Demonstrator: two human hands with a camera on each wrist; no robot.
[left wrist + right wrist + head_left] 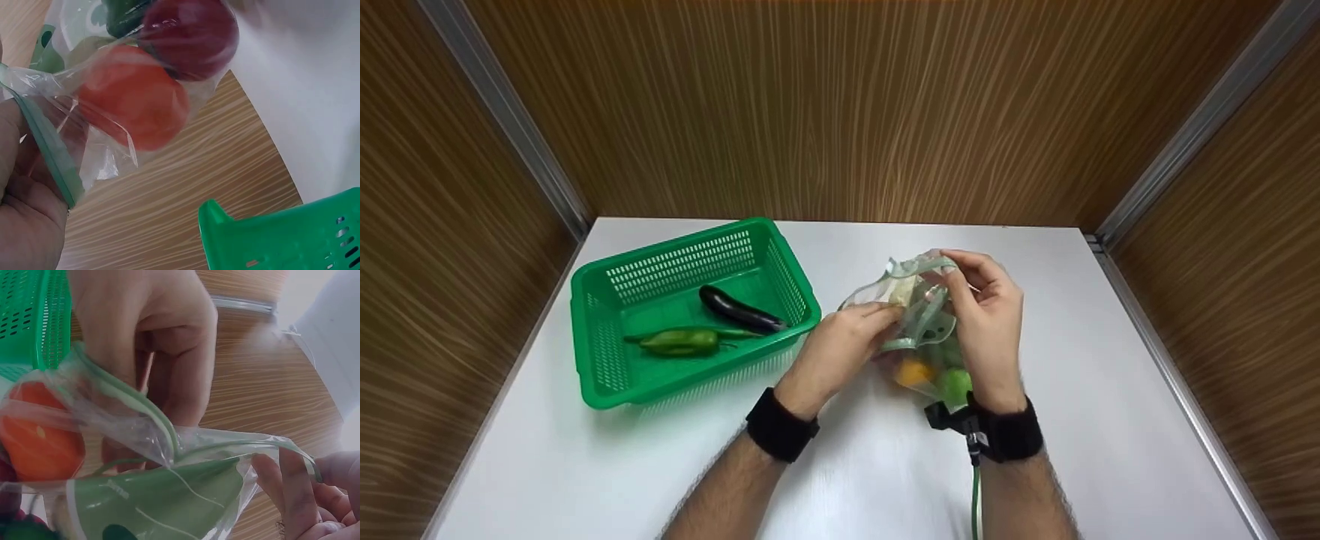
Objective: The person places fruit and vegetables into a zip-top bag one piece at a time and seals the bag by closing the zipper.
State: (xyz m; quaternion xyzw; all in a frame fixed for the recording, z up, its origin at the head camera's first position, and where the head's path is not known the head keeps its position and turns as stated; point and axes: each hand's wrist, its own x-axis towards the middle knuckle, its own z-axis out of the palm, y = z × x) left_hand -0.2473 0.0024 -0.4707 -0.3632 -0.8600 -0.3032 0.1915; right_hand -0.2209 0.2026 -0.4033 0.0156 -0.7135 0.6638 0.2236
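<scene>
A clear zip bag (919,330) with a green zip strip and a green printed panel is between my hands, its mouth open. My right hand (990,322) pinches the bag's rim on the right. My left hand (844,341) has its fingers inside the mouth, near a pale piece (904,291); the film blurs whether they hold it. Through the film show a red-orange tomato (135,98), a purple-red onion (194,36) and a dark green vegetable (124,17). Low in the bag is a bright green round thing (955,386).
Left of the bag stands a green slotted basket (585,337). Inside it lie a dark eggplant (742,309) and green peppers (681,342). Wood-grain panels (840,112) enclose the white table (840,495) at the back and both sides. A green cable (976,495) trails from the right wrist camera.
</scene>
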